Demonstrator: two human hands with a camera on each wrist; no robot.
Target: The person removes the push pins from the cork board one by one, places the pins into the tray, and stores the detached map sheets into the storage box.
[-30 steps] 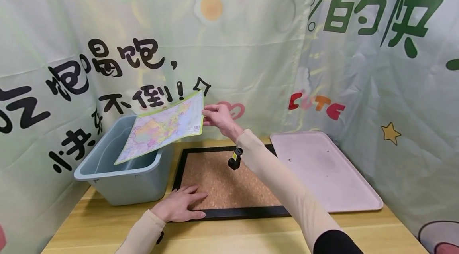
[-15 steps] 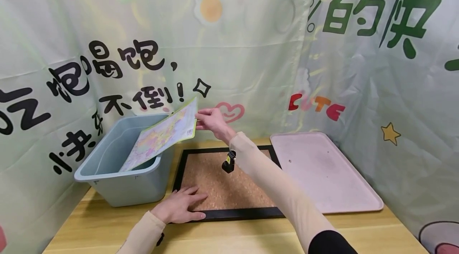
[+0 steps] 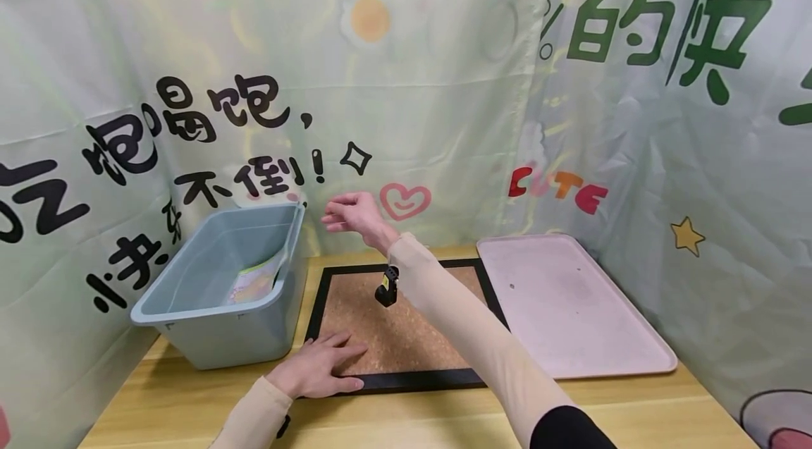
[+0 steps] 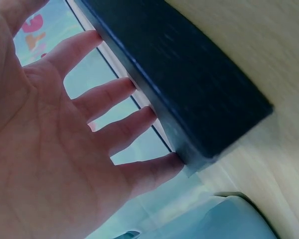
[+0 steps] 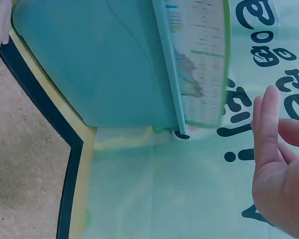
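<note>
Most of a colourful map sheet (image 3: 254, 281) is hidden inside the blue-grey plastic bin (image 3: 222, 336) on the left. In the right wrist view, the map's green-edged part (image 5: 199, 64) shows above the bin's rim. My right hand (image 3: 358, 213) hovers just right of the bin, fingers extended and holding nothing. My left hand (image 3: 320, 364) rests spread on the front left corner of a cork board (image 3: 406, 308) with a black frame. Fingertips of that hand touch the inner side of the black frame (image 4: 184, 74) in the left wrist view.
A pale pink tray (image 3: 571, 308) lies at the right, close against the cork board. The wooden table (image 3: 393, 421) carries everything. A printed cloth curtain (image 3: 431, 118) closes off the back and both sides.
The map sheet has gone down into the bin and my right hand has let go of it, shifting slightly left. My left hand has stayed on the board.
</note>
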